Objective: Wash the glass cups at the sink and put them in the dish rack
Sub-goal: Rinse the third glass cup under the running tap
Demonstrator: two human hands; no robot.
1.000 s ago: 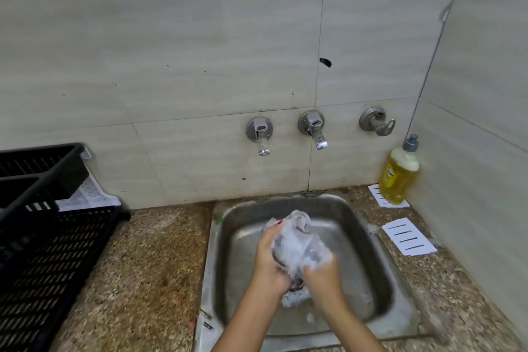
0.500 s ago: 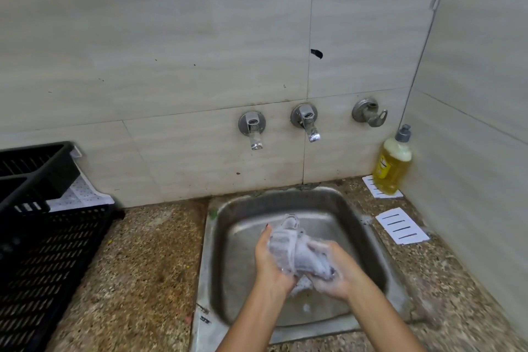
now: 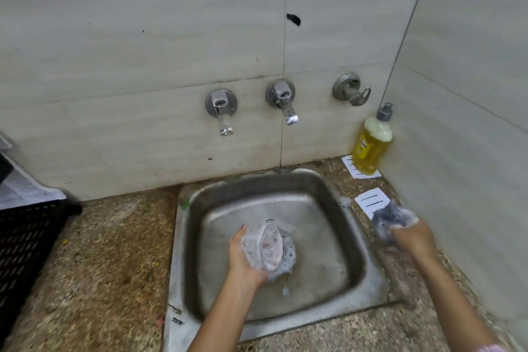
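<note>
- We see the glass cup (image 3: 264, 246) held over the middle of the sink (image 3: 368, 254), tipped so its mouth faces us. It is coated in white suds inside and out.
- Our left hand (image 3: 241, 257) grips the cup from the left and below. The palm cradles its side and the fingers curl round it, one fingertip showing at the rim.
- A clump of foam (image 3: 287, 264) sits just under and right of the cup. We cannot tell whether it hangs from the glass or lies on the basin floor.
- The steel basin also holds a small fleck of suds (image 3: 285, 291) near its front wall.
- Our right hand (image 3: 413, 238) is outside the sink, over the counter (image 3: 114, 251) to its right. Its fingers are closed on a grey, soapy scrubber (image 3: 387, 217). This part is motion-blurred, so the finer finger placement is unclear.
- The scrubber partly overlaps a white slotted card (image 3: 370, 199) lying on the counter.
- A second white card (image 3: 352, 166) lies in the back corner under a bottle (image 3: 371, 146) of yellow liquid with a grey cap. The bottle has a yellow label, but its writing is too small for us to read.
- Two taps (image 3: 221, 111) (image 3: 283, 100) and a metal wall fitting (image 3: 350, 90) are fixed to the tiles above the sink.
- The black dish rack (image 3: 28, 237) stands at the left edge, well apart from the cup, with a white perforated tray (image 3: 25, 188) behind it.
</note>
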